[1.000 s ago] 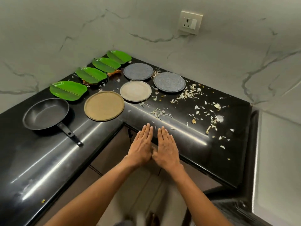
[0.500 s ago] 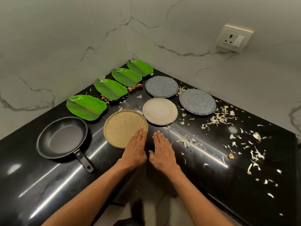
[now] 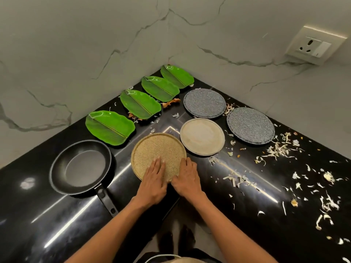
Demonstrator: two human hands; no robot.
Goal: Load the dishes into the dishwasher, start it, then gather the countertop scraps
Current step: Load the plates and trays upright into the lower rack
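So I'm right at the start of the loading step here, nothing has gone anywhere near the dishwasher yet and I can't even see it in this view. Both hands are down on the tan plate [image 3: 158, 154], the one nearest the inner corner of the black worktop [image 3: 57, 221], between the frying pan [image 3: 80, 167] and the cream plate [image 3: 202, 136]. Left hand [image 3: 153, 184] lies flat on the plate's surface with fingers pretty much straight, not gripping anything. Right hand [image 3: 187, 179] sits at the plate's near right edge, fingers slightly bent over the rim, but I can't tell if it's actually got hold of it. Next move, I reckon, is getting fingertips under that rim to lift it, since it lies flat on a slick top. Compared to half a second ago, the hands were just short of the plate on the bare worktop, now they're on it. The four green leaf plates [image 3: 110, 127], two grey speckled plates [image 3: 250, 125] and the scraps [image 3: 277, 150] scattered on the right haven't budged.
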